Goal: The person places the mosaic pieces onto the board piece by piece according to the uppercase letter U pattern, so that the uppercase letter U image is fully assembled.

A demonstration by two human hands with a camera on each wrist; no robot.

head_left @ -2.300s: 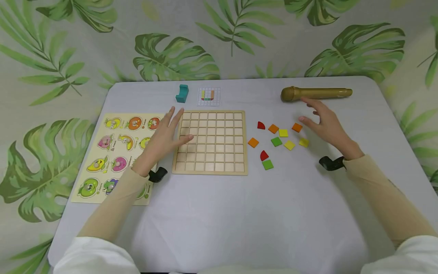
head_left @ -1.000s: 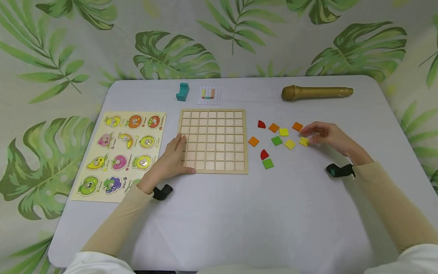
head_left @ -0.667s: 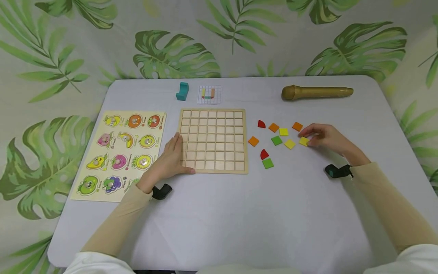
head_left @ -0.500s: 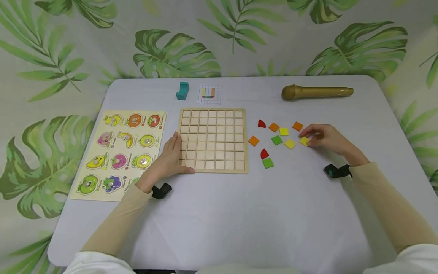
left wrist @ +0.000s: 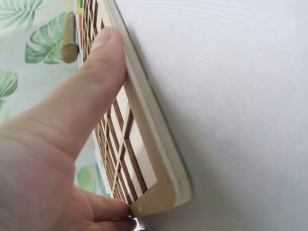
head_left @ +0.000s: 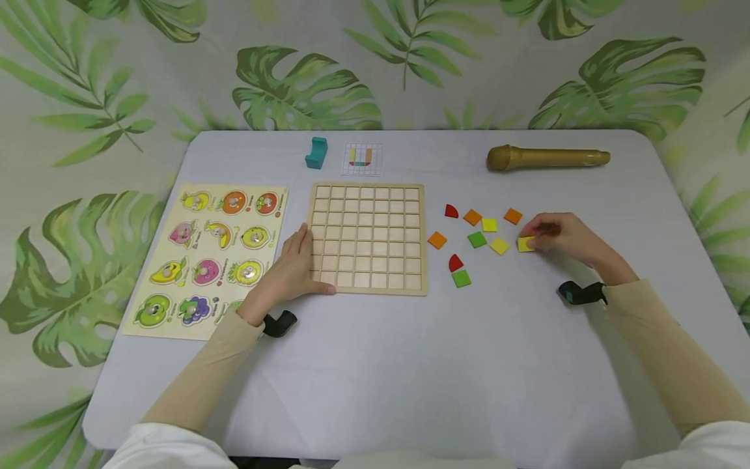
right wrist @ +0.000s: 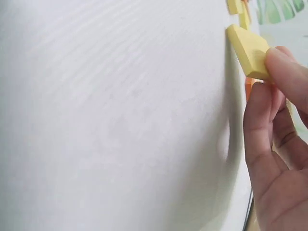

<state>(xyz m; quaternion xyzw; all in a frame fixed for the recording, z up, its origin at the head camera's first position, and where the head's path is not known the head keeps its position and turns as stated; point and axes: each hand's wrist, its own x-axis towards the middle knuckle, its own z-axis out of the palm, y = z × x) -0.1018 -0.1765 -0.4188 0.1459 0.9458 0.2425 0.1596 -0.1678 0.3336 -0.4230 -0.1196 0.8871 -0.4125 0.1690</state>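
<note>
My right hand [head_left: 565, 236] pinches a yellow square tile [right wrist: 248, 50] between thumb and fingers, tilted up off the white tabletop. Against the left side of the wooden grid board [head_left: 368, 236] rests my left hand [head_left: 290, 268]. Its thumb lies on the board's front rim in the left wrist view, with the fingers along the left edge. Right of the board lie loose tiles: two yellow squares, green squares such as one green tile [head_left: 461, 278], orange squares such as one orange tile [head_left: 437, 240], and red quarter-round pieces such as one red piece [head_left: 451, 211].
A fruit puzzle board [head_left: 199, 260] lies at the left, partly behind my left arm. Along the back are a teal curved block [head_left: 316, 153], a small pattern card [head_left: 362, 159] with a coloured U shape, and a gold microphone [head_left: 547, 158].
Both hands came down from above the table. My left hand settled against the grid board; my right hand took hold of the yellow tile and tipped it up.
</note>
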